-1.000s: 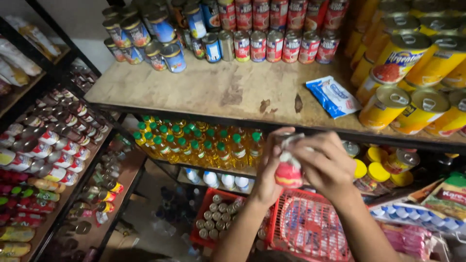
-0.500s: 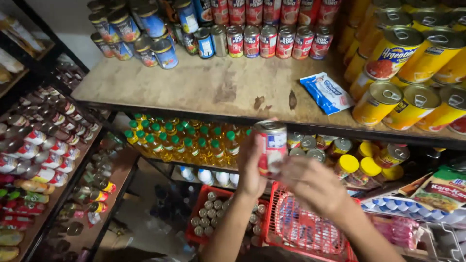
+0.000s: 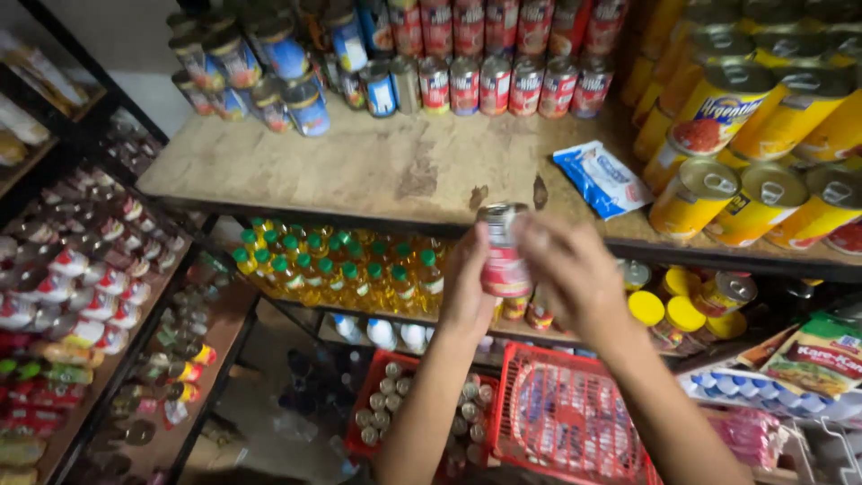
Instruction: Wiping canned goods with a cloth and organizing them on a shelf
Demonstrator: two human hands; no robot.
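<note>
You hold the red can (image 3: 503, 251) between both hands, upright, just in front of the edge of the wooden shelf (image 3: 359, 171). Your left hand (image 3: 467, 287) grasps its left side; your right hand (image 3: 570, 274) wraps the right side. The right hand is blurred, so its fingers are hard to see, and the can's lower part is hidden. Compared with half a second ago, the can is higher, now at shelf level.
</note>
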